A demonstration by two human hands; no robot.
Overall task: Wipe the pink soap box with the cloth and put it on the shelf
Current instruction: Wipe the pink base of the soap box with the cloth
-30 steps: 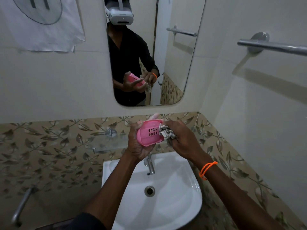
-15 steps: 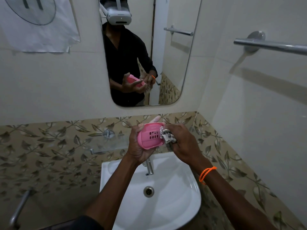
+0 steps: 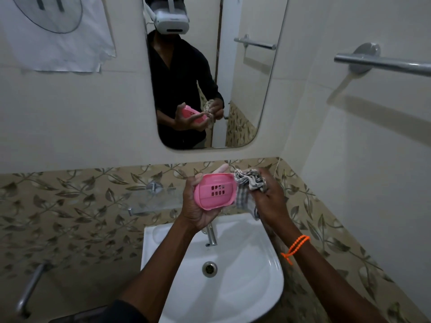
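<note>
Mid-wipe, at frame centre above the sink: left hand curled round the pink soap box, right hand bunching the cloth against its right end. Still to finish: wiping, then placing on the glass shelf, left of centre.

Dim, warm, even light; soft shadow under towel bar on right wall. Wide-angle bending at edges. Near-left corner dark, slightly soft.
</note>
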